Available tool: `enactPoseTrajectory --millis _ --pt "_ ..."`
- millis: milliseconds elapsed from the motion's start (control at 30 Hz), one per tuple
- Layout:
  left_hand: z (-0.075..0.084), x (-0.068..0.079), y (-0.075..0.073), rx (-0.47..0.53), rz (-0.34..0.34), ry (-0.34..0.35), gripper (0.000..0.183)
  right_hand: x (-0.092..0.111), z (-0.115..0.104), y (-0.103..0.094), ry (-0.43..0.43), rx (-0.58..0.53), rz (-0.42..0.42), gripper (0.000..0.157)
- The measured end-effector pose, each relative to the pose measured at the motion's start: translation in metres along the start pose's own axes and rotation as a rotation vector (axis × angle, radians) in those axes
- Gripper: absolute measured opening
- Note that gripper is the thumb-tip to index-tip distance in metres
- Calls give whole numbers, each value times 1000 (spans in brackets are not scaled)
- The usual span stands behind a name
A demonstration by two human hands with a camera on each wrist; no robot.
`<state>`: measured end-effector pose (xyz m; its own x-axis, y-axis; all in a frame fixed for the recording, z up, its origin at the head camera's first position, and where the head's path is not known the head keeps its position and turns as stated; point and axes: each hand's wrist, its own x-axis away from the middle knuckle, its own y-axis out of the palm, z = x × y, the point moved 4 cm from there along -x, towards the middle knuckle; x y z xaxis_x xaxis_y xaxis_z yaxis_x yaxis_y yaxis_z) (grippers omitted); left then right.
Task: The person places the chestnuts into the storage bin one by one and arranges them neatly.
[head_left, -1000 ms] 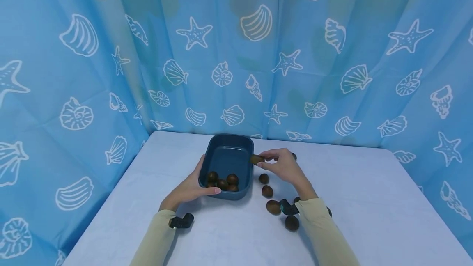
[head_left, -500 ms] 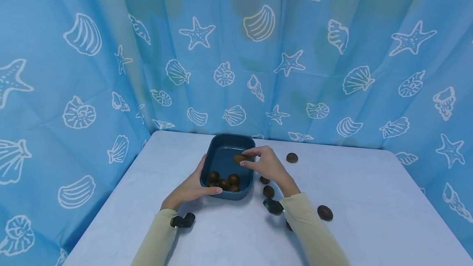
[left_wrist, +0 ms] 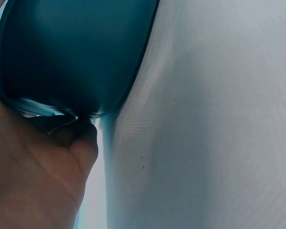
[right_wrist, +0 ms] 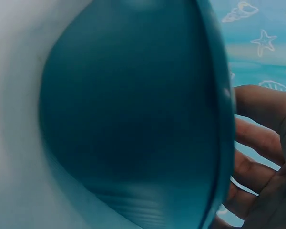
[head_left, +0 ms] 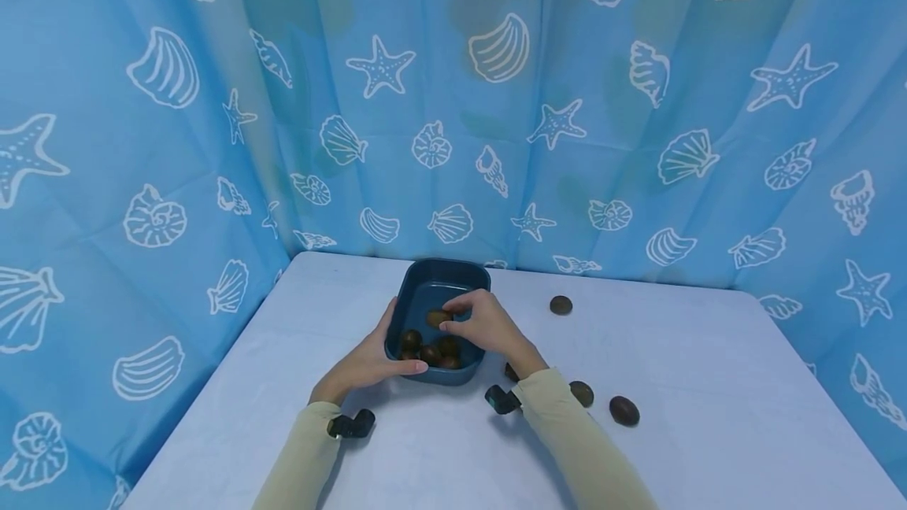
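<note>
A dark blue rectangular dish stands on the table, with several brown kiwis gathered at its near end. My left hand grips the near left corner, thumb over the near rim and fingers along the left side. In the left wrist view that hand is against the dish's outer wall. Above the dish floor, my right hand pinches a brown oval kiwi between thumb and fingers. The right wrist view shows curved fingers behind the dish rim, which hides the held kiwi.
To the right on the white table lie a kiwi near the back and another kiwi nearer me. A third kiwi shows beside the right sleeve, which partly covers others. A blue shell-print curtain hangs behind.
My right hand has carried the kiwi leftward from beside the dish's right rim to over its inside, then nearer the other kiwis. The left hand keeps its grip on the dish.
</note>
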<state>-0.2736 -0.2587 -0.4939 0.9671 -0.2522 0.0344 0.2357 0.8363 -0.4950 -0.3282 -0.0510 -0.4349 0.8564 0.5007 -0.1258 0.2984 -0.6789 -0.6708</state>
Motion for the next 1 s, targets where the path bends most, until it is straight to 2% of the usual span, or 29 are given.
enactPoseTrajectory --millis 200,433,567,1000 --pt "0 0 0 -8 6 -9 125 -4 2 10 -31 56 -21 28" --pt "1 1 0 9 4 -19 125 -8 6 21 -63 188 -8 25" --pt "0 1 0 6 8 -19 125 -8 4 23 -77 194 3 24" --pt "2 0 0 8 9 -31 126 -8 2 27 -8 241 15 22"
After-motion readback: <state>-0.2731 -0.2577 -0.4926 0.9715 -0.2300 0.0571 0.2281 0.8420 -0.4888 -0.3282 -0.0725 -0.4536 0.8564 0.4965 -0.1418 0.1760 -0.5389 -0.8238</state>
